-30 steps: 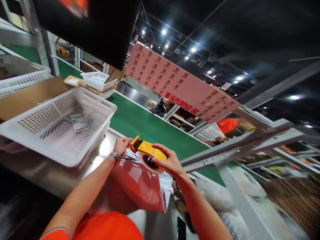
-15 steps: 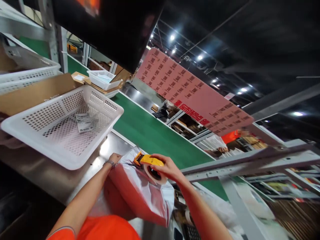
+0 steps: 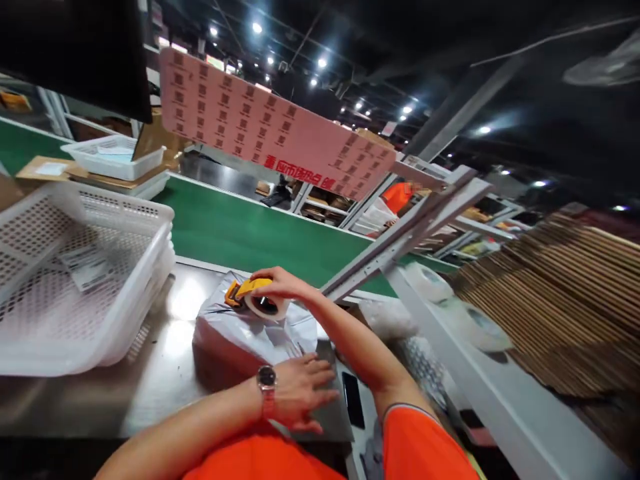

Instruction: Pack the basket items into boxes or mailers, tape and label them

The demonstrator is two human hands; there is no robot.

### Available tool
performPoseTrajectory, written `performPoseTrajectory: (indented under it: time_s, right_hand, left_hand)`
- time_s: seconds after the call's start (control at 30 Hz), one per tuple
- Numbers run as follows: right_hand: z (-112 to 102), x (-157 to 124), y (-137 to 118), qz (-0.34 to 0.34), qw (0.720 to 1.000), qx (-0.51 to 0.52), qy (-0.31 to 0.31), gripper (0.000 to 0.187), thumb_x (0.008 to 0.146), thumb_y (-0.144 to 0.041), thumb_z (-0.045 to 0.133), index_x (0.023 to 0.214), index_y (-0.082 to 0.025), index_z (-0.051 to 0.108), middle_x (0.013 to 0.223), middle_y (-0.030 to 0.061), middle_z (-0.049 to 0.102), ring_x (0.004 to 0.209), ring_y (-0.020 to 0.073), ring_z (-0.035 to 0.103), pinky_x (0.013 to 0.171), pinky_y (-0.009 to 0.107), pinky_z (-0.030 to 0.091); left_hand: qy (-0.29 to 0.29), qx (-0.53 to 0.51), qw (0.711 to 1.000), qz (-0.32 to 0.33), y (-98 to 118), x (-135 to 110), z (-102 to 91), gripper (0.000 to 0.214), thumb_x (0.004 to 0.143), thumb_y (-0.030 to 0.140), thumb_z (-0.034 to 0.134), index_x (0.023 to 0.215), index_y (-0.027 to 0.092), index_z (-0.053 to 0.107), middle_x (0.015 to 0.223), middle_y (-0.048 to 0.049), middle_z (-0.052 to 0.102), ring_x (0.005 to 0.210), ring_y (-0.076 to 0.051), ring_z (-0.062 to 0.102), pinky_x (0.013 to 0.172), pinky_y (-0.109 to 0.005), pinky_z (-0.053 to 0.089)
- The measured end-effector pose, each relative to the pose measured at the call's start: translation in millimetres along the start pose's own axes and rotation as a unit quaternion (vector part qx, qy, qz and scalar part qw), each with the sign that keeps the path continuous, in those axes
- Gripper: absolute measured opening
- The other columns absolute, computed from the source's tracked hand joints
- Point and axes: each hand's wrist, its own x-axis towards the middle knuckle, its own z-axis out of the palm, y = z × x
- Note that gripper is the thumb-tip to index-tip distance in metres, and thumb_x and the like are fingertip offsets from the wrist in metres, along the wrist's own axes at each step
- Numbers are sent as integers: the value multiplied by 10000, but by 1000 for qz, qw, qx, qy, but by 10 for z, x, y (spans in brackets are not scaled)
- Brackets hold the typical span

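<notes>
On the metal table lies a parcel [image 3: 225, 340] wrapped in a whitish plastic bag. My right hand [image 3: 281, 283] grips a yellow tape dispenser [image 3: 245, 289] from above. A wide roll of tape [image 3: 267, 308] sits in the dispenser, which rests on or just above the parcel's top; I cannot tell which. My left hand [image 3: 303, 390], with a watch [image 3: 267, 378] on its wrist, is spread open at the near right side of the parcel. Whether its palm touches the plastic is not clear.
A white perforated basket [image 3: 167, 220] with a labelled packet [image 3: 87, 268] inside stands at left. Behind the table runs a green conveyor belt [image 3: 240, 240]. A phone [image 3: 353, 399] lies at right, near a metal frame [image 3: 470, 373] and stacked cardboard [image 3: 560, 300].
My left hand has left the parcel's far left side and crossed to its near right, fingers spread. My right hand keeps the dispenser over the parcel. The view has turned right.
</notes>
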Motion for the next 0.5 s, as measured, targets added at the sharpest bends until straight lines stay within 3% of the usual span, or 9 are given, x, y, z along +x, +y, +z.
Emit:
performPoseTrajectory:
  time_s: [0.03, 0.1, 0.17, 0.27, 0.37, 0.5]
  right_hand:
    - [-5, -4, -3, -9, 1000, -5, 2, 613, 786, -517, 863, 1279, -155, 827, 1225, 67, 833, 1110, 292, 744, 1010, 375, 569]
    - [-19, -45, -22, -21, 1000, -13, 8, 600, 796, -506, 863, 1279, -152, 832, 1234, 69, 834, 1125, 298, 744, 1024, 375, 562]
    - [-56, -144, -38, -35, 999, -3, 18, 608, 804, -512, 866, 1295, -156, 830, 1229, 64, 835, 1112, 292, 745, 1008, 363, 563]
    - [-200, -457, 8, -50, 998, 20, 35, 636, 799, -541, 877, 1312, -169, 826, 1206, 50, 833, 1076, 273, 746, 954, 333, 569]
    - [-427, -1035, 186, -20, 999, 22, 38, 673, 769, -560, 906, 1321, -183, 825, 1164, 47, 834, 1019, 260, 754, 894, 315, 585]
    - [-619, -2084, 586, 63, 991, 84, 84, 659, 745, -537, 918, 1303, -197, 831, 1109, 63, 842, 949, 260, 787, 826, 316, 630]
  left_hand:
    - [-43, 23, 999, 4, -57, 148, 94, 724, 941, 595, 738, 1559, 226, 659, 1680, -209, 575, 1580, -416, 503, 1329, -603, 367]
    - [-68, 59, 993, -75, -273, 279, 201, 765, 914, 583, 788, 1565, 205, 645, 1750, -231, 482, 1649, -466, 399, 1357, -680, 277]
    - [-35, 62, 980, -184, -496, 231, 232, 832, 881, 584, 830, 1567, 156, 632, 1742, -277, 472, 1647, -514, 383, 1353, -704, 274]
    - [17, 70, 966, -250, -635, 57, 238, 941, 891, 623, 806, 1608, 67, 554, 1723, -354, 449, 1620, -542, 418, 1339, -689, 332]
    - [16, 140, 957, -255, -589, -14, 250, 894, 942, 662, 716, 1593, 70, 556, 1665, -342, 530, 1549, -513, 525, 1301, -664, 413]
    - [3, 190, 959, -211, -632, -1, 259, 896, 914, 727, 732, 1517, 72, 624, 1564, -316, 632, 1480, -465, 604, 1261, -581, 501]
